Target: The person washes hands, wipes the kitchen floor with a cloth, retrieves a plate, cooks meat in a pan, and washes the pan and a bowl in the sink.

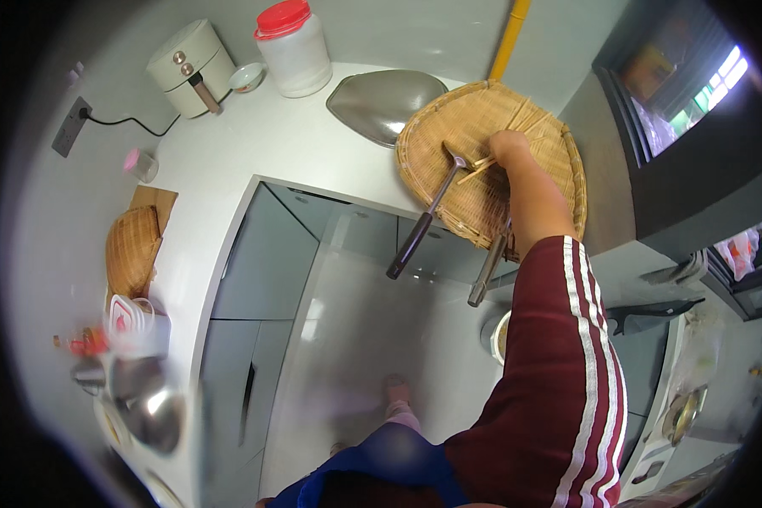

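Note:
My right hand [509,147] is closed around several wooden chopsticks [476,171] above a round woven bamboo tray [432,133] at the counter's right corner. Left of the hand, a spatula [444,187] with a dark handle rests on the tray, its handle jutting past the front edge. A second utensil with a metal handle [487,270] also sticks out over the edge; its head is hidden by my forearm. My left hand is out of view. Behind the tray, partly covered by it, lies a shiny grey metal lid or pan [381,101].
Along the back wall stand a cream air fryer [193,70], a small bowl [247,77] and a red-lidded jar [295,54]. A woven basket [130,251], plastic containers [136,327] and metal bowls [155,413] line the left counter. A bucket [500,336] is below my right arm.

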`<state>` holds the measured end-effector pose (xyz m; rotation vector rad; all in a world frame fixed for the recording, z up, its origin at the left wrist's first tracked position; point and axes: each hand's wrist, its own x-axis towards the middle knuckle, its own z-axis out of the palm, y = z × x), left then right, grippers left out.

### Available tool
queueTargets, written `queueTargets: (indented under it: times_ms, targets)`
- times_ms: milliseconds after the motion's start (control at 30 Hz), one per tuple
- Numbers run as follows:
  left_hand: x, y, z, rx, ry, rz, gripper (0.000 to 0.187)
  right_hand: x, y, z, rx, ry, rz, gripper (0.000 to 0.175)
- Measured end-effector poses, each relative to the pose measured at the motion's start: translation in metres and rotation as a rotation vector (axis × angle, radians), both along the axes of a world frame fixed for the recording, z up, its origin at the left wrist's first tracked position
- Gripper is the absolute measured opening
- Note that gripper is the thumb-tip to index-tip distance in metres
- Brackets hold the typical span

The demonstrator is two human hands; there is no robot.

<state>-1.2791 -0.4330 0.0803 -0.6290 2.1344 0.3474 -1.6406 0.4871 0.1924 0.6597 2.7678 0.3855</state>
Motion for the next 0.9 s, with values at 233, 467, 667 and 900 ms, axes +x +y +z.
queueTargets:
  times_ms: [233, 467, 667, 900]
  targets:
    - [-0.005, 0.003, -0.009, 0.032, -0.012, 0.01, 0.029, -0.011, 0.001, -0.026, 0.166, -0.129, 0.274, 0.022]
    - [0.01, -0.011, -0.02, 0.06, -0.009, 0.009, 0.028, 0.007, -0.007, 0.005, 0.154, -0.092, 0.238, 0.022]
    - [0.045, -0.04, -0.04, 0.093, 0.005, -0.027, 0.026, 0.058, 0.008, 0.088, 0.097, 0.71, 0.149, 0.02]
    - [0.04, -0.071, -0.082, 0.263, 0.416, -0.007, 0.017, 0.077, -0.227, 0.225, -1.749, 1.496, 0.192, 0.018]
